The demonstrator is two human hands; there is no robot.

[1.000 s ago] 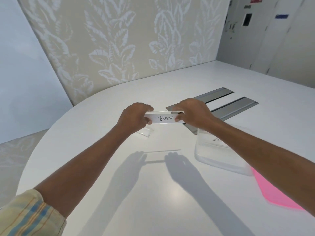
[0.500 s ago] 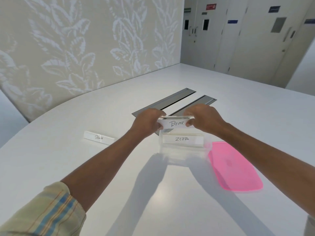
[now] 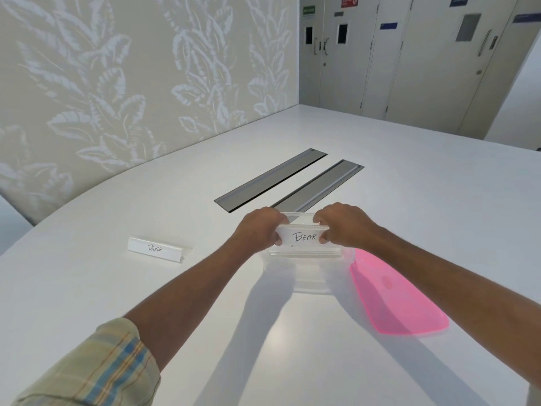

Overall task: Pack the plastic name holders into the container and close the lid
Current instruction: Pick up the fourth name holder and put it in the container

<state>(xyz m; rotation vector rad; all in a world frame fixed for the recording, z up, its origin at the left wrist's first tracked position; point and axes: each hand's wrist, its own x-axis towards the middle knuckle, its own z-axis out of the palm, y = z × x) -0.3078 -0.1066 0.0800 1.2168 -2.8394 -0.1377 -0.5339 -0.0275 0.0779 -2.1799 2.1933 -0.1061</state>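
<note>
My left hand (image 3: 259,230) and my right hand (image 3: 342,225) pinch the two ends of a clear name holder marked BEAR (image 3: 303,237). They hold it at the mouth of a clear plastic container (image 3: 310,278) on the white table. Another holder inside the container is mostly hidden behind the BEAR one. A third holder marked PANDA (image 3: 156,249) stands on the table to the left. The pink lid (image 3: 395,295) lies flat just right of the container.
Two grey metal cable flaps (image 3: 292,181) are set into the white table (image 3: 117,288) just beyond the container. A leaf-patterned partition (image 3: 131,83) runs along the table's far left edge. Grey doors stand at the back right.
Both hands carried the BEAR holder right from beside the PANDA one and lowered it to the container's mouth, covering the ZEBRA holder inside. The view swung right.
</note>
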